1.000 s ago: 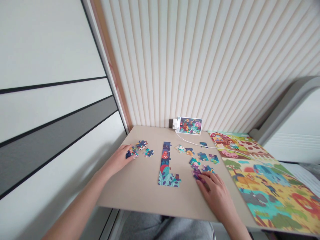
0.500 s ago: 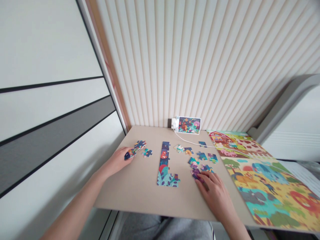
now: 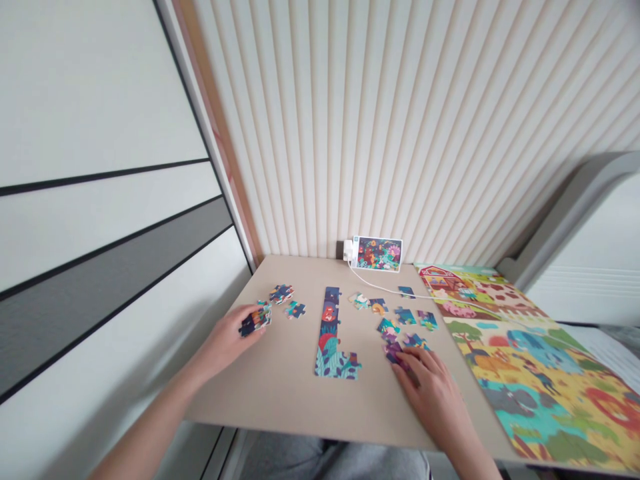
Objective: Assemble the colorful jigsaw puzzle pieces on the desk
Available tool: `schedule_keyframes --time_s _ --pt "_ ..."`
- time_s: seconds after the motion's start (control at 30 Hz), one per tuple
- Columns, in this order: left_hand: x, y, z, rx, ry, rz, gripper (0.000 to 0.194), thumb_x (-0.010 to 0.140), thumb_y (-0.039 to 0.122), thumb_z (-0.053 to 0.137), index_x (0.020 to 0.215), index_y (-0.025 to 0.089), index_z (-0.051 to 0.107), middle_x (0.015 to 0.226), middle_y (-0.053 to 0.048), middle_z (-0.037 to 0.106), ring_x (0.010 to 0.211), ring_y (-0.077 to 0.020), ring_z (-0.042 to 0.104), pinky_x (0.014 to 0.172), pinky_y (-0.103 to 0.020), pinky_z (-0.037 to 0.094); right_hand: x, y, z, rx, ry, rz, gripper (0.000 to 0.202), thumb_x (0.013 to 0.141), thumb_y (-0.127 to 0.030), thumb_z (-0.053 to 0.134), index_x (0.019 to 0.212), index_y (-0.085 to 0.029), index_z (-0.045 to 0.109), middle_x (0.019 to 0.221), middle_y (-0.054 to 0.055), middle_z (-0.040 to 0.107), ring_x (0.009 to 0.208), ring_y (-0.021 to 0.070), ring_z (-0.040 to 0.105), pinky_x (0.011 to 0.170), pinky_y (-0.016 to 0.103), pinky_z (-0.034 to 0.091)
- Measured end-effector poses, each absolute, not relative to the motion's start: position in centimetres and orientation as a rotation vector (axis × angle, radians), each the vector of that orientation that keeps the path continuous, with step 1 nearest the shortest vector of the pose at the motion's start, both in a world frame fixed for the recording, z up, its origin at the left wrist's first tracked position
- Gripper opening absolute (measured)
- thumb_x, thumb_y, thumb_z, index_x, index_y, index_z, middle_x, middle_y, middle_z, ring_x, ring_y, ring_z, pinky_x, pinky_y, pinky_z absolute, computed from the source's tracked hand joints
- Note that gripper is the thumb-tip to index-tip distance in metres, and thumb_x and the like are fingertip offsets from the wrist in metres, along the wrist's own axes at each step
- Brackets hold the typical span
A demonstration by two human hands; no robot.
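My left hand is closed on a few jigsaw pieces, dark with green and orange, at the table's left side. Just beyond it lie a small pile of pieces and a single teal and navy piece. The fingertips of my right hand grip a purple jigsaw piece low at the table surface; the fingers partly cover it. Between both hands lies a joined L-shaped puzzle section. Several loose pieces are scattered beyond my right hand.
A picture card leans against the ribbed wall beside a white charger. Its white cable runs right across the table. Two finished puzzles, a farm scene and an animal scene, cover the right side.
My left hand has drawn slightly back and left with its jigsaw pieces, away from the small pile. My right hand stays at the purple piece. The view has tilted slightly.
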State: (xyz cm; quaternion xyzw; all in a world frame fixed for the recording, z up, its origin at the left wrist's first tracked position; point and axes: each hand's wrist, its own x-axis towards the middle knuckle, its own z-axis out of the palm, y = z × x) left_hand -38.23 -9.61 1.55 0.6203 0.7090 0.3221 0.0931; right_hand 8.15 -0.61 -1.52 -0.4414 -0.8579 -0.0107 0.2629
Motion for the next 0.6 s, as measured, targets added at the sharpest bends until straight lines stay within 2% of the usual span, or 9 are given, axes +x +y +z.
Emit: schedule_keyframes --time_s 0.1,0.27,0.6 --pt "-36.7 -10.4 -0.5 1.999 2.103 0.877 0.045 0.09 0.043 0.06 0.13 0.024 0.06 0.135 -0.01 0.06 0.126 -0.0287 0.058 0.109 -0.041 0.045 8.3 -0.5 -1.7 -1.192 -2.324 -0.023 0.026 0.099 -0.042 0.054 0.113 -0.028 0.071 0.118 0.008 0.068 0.11 0.0284 0.062 0.096 0.045 0.052" --pt "-36.0 -11.0 -2.6 2.041 2.142 0.91 0.044 0.094 0.041 0.055 0.136 0.026 0.057 0.143 -0.01 0.053 0.134 -0.028 0.05 0.115 -0.044 0.041 8.3 -0.4 -1.8 -1.167 -2.325 -0.029 0.026 0.099 -0.041 0.053 0.112 -0.027 0.071 0.117 0.008 0.068 0.109 0.0278 0.063 0.095 0.045 0.053" --pt "-36.7 -10.9 -3.7 2.048 2.155 0.922 0.049 0.094 0.049 0.058 0.137 0.026 0.054 0.142 -0.01 0.055 0.132 -0.029 0.052 0.113 -0.046 0.043 8.0 -0.9 -1.0 -1.176 -2.317 -0.023 0.026 0.099 -0.04 0.055 0.114 -0.025 0.07 0.118 0.009 0.068 0.11 0.0279 0.062 0.096 0.044 0.051"
